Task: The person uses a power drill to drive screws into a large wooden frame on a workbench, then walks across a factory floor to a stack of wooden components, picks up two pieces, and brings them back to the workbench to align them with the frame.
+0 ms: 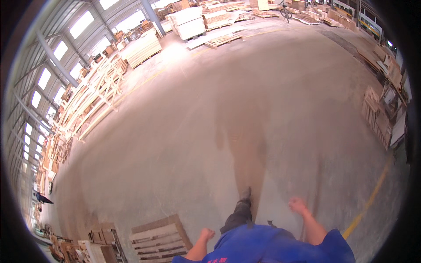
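My left hand hangs beside my body at the lower middle, fingers curled in, with no object showing in it. A slatted wooden pallet lies on the floor to its left and is the nearest thing to it. Out to the right, my right hand is held over bare concrete, loosely closed, a little blurred, and nothing shows in it. Neither hand touches anything. Below me one dark-trousered leg with its shoe reaches forward on the floor.
Long timber pieces lie stacked along the left. Board stacks and a bicycle stand at the far side. Wooden frames lean at the right, near a yellow floor line. Another person is at the far left.
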### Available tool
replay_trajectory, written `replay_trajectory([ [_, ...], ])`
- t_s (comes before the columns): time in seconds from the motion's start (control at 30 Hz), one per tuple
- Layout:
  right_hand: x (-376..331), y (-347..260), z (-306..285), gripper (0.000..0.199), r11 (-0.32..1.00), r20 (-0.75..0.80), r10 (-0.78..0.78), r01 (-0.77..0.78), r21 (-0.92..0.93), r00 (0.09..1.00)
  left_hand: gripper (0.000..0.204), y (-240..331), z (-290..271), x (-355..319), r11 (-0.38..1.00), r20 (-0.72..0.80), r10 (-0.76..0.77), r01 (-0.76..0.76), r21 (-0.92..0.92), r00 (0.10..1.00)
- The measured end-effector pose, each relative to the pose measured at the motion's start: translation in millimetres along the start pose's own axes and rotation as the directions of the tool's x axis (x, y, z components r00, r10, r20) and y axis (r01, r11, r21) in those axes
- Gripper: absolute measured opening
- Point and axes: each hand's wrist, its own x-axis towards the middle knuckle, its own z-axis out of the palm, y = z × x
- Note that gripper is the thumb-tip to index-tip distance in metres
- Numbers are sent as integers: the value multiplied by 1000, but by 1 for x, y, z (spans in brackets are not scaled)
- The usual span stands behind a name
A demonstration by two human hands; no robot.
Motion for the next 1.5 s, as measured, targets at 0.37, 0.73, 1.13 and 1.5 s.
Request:
replay_trajectory([
  [0.37, 178, 17, -105, 20, 991, -41, 134, -135, -23, 990, 48, 317, -222, 251, 792, -41, 485, -418, 446, 874],
  [0.73, 281, -56, -263, 15, 759, -4, 502, -439, 481, 865, 47, 719, -336, 365, 892, -146, 446, -424, 158, 883],
  [1.13, 521, -146, -585, 24, 866, -348, 322, -125, 485, 880, 47, 918, -305, 446, 976, 133, 203, -212, 58, 970],
  [1.5, 645, -91, -807, 24, 771, -227, 600, -479, 419, 767, 19, 1305, -303, 671, 986, 281, 140, -109, -122, 950],
])
